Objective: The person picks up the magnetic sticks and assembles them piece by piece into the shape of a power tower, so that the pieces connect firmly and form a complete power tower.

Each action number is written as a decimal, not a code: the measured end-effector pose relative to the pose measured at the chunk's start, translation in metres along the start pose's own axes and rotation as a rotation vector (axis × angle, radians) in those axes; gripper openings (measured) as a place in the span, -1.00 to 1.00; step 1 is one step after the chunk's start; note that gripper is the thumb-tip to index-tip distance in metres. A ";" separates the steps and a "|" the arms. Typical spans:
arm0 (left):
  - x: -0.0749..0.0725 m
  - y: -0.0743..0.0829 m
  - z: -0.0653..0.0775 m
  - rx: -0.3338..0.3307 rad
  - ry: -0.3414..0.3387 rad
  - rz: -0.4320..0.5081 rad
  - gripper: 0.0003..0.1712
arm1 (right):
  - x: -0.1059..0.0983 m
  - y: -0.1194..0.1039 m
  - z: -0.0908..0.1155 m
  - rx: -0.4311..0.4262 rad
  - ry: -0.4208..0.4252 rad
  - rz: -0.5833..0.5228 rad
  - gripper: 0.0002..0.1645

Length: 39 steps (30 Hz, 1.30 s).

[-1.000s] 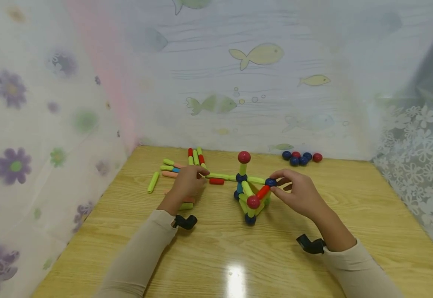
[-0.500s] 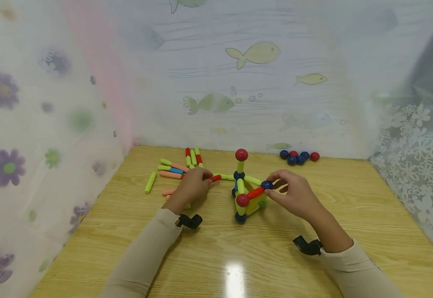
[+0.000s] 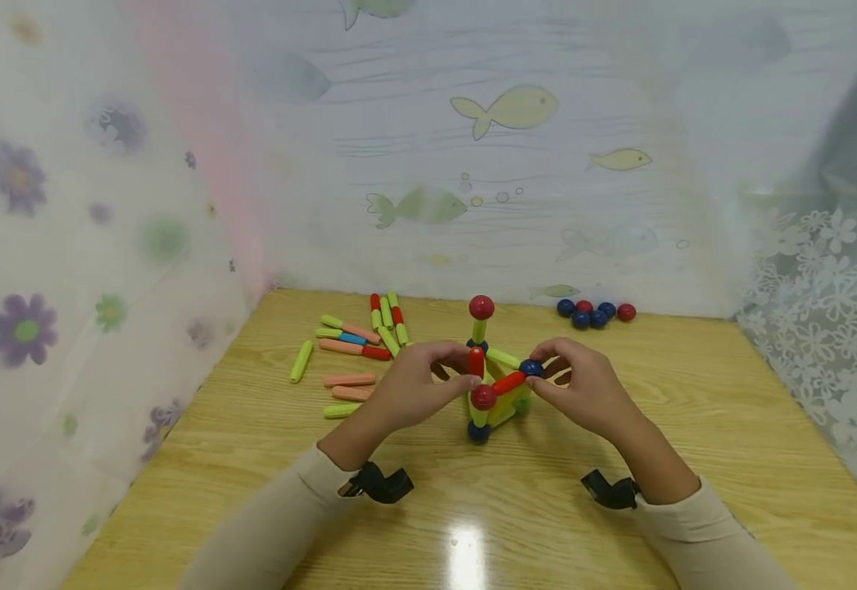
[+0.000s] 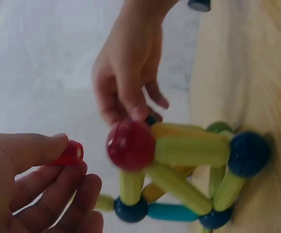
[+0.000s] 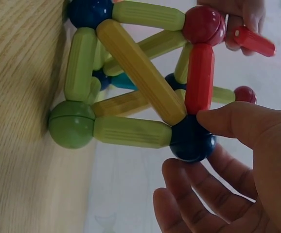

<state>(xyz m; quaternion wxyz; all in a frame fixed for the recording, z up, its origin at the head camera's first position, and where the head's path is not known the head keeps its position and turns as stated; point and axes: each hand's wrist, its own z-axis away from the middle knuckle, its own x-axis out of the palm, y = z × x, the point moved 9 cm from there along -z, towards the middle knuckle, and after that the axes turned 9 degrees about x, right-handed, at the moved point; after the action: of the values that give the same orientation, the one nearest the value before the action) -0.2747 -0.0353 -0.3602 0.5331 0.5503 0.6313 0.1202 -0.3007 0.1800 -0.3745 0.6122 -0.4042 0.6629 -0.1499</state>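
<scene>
A frame of magnetic rods and balls stands on the wooden table, with a red ball [image 3: 483,397] at its near upper corner and another red ball [image 3: 482,307] on a post behind. My left hand [image 3: 421,381] pinches a loose red magnetic rod [image 5: 255,41] between thumb and fingers, just beside the near red ball; a gap shows between them in the left wrist view. My right hand [image 3: 583,381] holds the dark blue ball [image 5: 193,138] at the right upper corner by thumb and fingertips. A red rod [image 5: 200,77] joins that blue ball to the near red ball.
Loose green, orange, red and blue rods [image 3: 350,379] lie to the left, with more at the back [image 3: 387,313]. Several blue and red balls [image 3: 582,319] cluster at the back right. A printed curtain [image 3: 414,147] hangs behind the table.
My left hand has picked up the red rod from the table and carried it right, turning it upright beside the near red ball. My right hand keeps hold of the blue ball; the frame turned slightly.
</scene>
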 end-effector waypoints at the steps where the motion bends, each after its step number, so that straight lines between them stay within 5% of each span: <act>1: 0.004 0.005 0.000 0.015 0.000 -0.038 -0.69 | 0.000 0.000 0.000 0.000 0.000 -0.002 -0.70; 4: 0.012 0.011 0.001 0.040 -0.007 -0.117 -0.68 | 0.000 0.001 0.000 -0.001 0.002 -0.006 -0.70; 12: 0.019 0.008 0.003 0.058 -0.013 -0.151 -0.65 | 0.001 0.001 -0.001 -0.024 -0.007 -0.013 -0.68; 17: 0.021 0.008 0.003 0.066 -0.002 -0.227 -0.61 | 0.001 0.020 -0.009 -0.022 -0.144 -0.141 -0.65; 21: 0.021 0.012 0.003 0.073 0.013 -0.267 -0.64 | -0.007 0.067 -0.028 0.148 -0.161 -0.201 -0.53; 25: 0.021 0.012 0.005 0.057 0.026 -0.239 -0.63 | -0.019 0.132 -0.052 0.421 -0.070 -0.117 -0.23; 29: 0.020 0.009 0.007 0.029 0.032 -0.183 -0.61 | -0.022 0.179 -0.073 0.595 -0.072 -0.067 0.05; 34: 0.021 0.006 0.007 0.014 0.026 -0.159 -0.61 | -0.026 0.194 -0.087 0.628 -0.089 0.034 0.13; 39: 0.020 0.004 0.005 0.003 0.021 -0.158 -0.62 | -0.037 0.194 -0.080 0.655 0.054 0.051 -0.10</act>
<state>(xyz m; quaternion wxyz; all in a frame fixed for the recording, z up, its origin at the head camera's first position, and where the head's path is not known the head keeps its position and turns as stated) -0.2649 -0.0192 -0.3697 0.5334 0.4984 0.6784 0.0827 -0.4468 0.3053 -0.4670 0.6956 -0.1648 0.6052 -0.3503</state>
